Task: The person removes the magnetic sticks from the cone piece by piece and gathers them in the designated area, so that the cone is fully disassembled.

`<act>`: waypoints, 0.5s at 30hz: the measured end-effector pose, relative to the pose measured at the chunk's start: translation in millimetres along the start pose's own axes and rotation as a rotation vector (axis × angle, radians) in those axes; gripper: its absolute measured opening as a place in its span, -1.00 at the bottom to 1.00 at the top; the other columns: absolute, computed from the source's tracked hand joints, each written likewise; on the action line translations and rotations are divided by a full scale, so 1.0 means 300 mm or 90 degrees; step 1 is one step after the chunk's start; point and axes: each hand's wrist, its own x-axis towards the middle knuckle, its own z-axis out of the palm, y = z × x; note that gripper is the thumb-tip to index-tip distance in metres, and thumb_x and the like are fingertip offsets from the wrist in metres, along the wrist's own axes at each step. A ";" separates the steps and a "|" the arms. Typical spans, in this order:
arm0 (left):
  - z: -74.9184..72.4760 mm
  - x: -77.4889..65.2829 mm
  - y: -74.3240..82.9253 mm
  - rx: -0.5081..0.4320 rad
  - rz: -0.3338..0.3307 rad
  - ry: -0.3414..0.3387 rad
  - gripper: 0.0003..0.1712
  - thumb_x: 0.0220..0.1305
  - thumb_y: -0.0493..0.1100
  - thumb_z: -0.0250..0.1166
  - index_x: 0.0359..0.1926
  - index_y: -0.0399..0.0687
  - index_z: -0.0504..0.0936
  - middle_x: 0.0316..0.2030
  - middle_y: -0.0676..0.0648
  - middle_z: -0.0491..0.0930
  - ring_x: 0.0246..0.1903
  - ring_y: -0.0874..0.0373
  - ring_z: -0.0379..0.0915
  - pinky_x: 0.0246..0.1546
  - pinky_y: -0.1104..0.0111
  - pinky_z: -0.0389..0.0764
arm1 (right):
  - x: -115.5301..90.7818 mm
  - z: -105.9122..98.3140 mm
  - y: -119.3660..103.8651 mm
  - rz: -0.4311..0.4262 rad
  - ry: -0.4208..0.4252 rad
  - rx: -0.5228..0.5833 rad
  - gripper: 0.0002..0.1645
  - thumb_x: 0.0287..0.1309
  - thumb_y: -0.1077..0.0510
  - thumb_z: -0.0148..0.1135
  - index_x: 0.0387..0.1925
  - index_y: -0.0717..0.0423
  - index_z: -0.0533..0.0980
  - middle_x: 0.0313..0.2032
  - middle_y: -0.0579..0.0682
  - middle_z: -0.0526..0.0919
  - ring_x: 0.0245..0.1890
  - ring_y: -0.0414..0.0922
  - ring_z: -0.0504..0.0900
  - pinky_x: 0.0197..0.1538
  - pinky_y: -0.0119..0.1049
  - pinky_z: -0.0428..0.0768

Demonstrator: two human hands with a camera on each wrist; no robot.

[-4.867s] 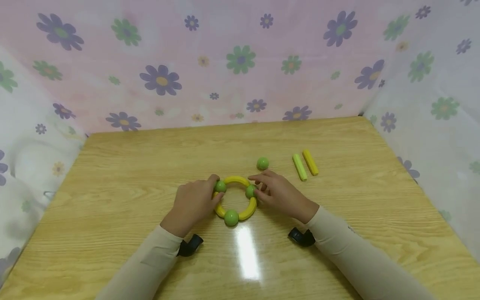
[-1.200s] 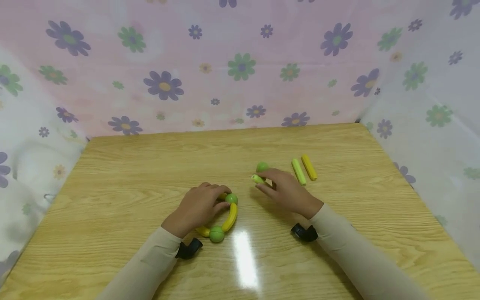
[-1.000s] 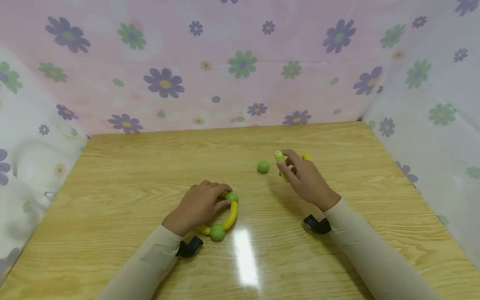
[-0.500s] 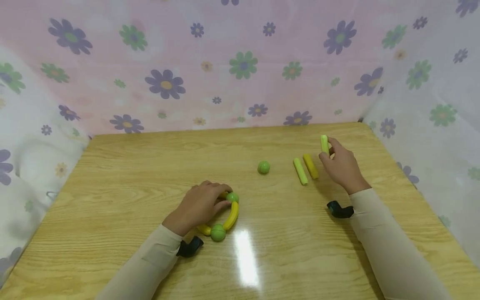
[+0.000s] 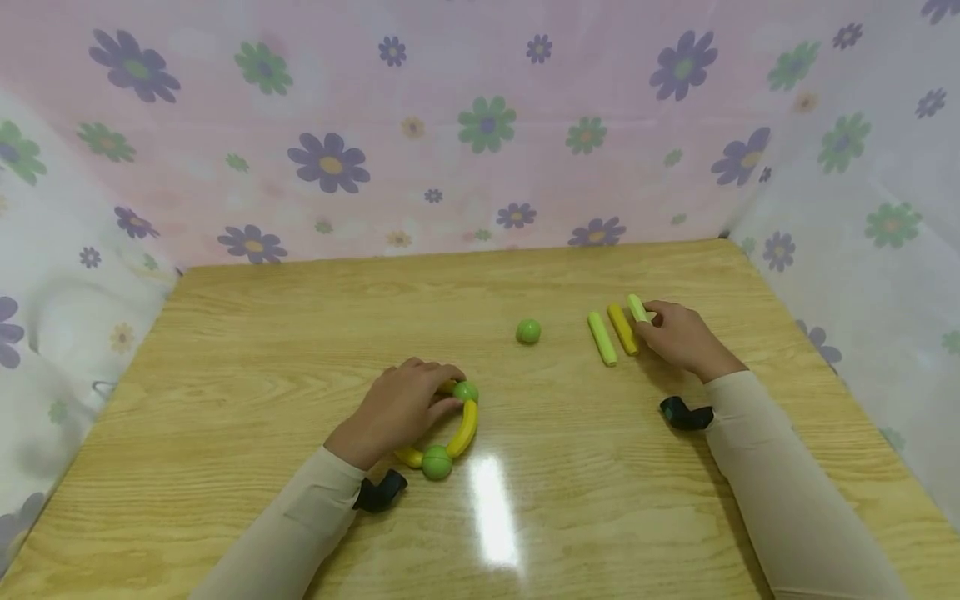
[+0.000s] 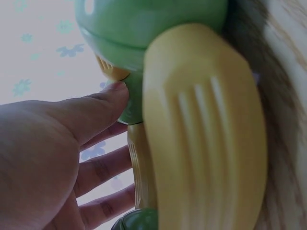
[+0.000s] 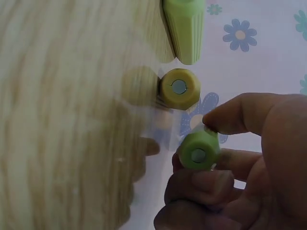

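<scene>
My left hand (image 5: 401, 408) grips a ring of curved yellow magnetic pieces (image 5: 463, 429) and green balls. Thumb and fingers close around the ball (image 5: 467, 392) at its upper right; another green ball (image 5: 437, 462) shows at the near side. The hand hides the ring's left part. In the left wrist view, a ribbed yellow piece (image 6: 206, 129) fills the foreground. My right hand (image 5: 681, 337) pinches a light green magnetic rod (image 7: 199, 149) between thumb and fingers, magnet end toward the camera. This rod is just right of a yellow rod (image 5: 622, 328) on the table.
A second light green rod (image 5: 602, 339) lies left of the yellow one, nearly parallel. Farther left sits a loose green ball (image 5: 528, 331). Flower-patterned cloth (image 5: 487, 167) stands behind the wooden table (image 5: 315, 317) and at both sides.
My right hand carries the light green rod from near the loose ball to the right, past the two lying rods, then lowers it beside them. The left hand stays on the ring.
</scene>
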 end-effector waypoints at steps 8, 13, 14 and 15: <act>0.006 -0.003 -0.001 0.003 0.004 -0.006 -0.61 0.35 0.09 0.31 0.13 0.13 0.65 0.03 0.05 0.70 0.01 0.03 0.55 -0.02 0.04 0.58 | -0.009 0.017 0.002 -0.036 -0.020 -0.025 -0.34 0.46 0.05 -0.02 0.40 0.42 0.25 0.01 0.44 0.60 -0.42 -0.11 0.59 -0.34 -0.25 0.51; 0.004 -0.002 -0.001 -0.001 0.001 0.007 -0.62 0.36 0.10 0.30 0.13 0.14 0.65 0.03 0.06 0.70 -0.01 0.04 0.55 -0.03 0.04 0.58 | -0.006 0.012 -0.006 -0.042 -0.010 -0.030 -0.34 0.49 0.01 -0.08 0.41 0.37 0.27 0.08 0.45 0.57 -0.31 -0.02 0.60 -0.23 -0.16 0.52; 0.004 -0.001 -0.001 -0.001 0.002 0.008 -0.62 0.36 0.10 0.30 0.13 0.14 0.65 0.03 0.06 0.70 -0.01 0.04 0.55 -0.02 0.04 0.58 | -0.005 0.010 -0.007 -0.042 -0.009 -0.032 -0.34 0.50 -0.01 -0.09 0.41 0.36 0.27 0.09 0.45 0.57 -0.28 0.01 0.61 -0.21 -0.13 0.53; 0.005 0.000 -0.002 0.000 0.002 0.007 -0.61 0.36 0.10 0.30 0.13 0.14 0.65 0.03 0.06 0.70 0.00 0.03 0.55 -0.01 0.04 0.58 | -0.004 0.009 -0.007 -0.041 -0.009 -0.033 -0.34 0.50 -0.02 -0.10 0.41 0.35 0.27 0.10 0.45 0.56 -0.24 0.03 0.61 -0.18 -0.12 0.53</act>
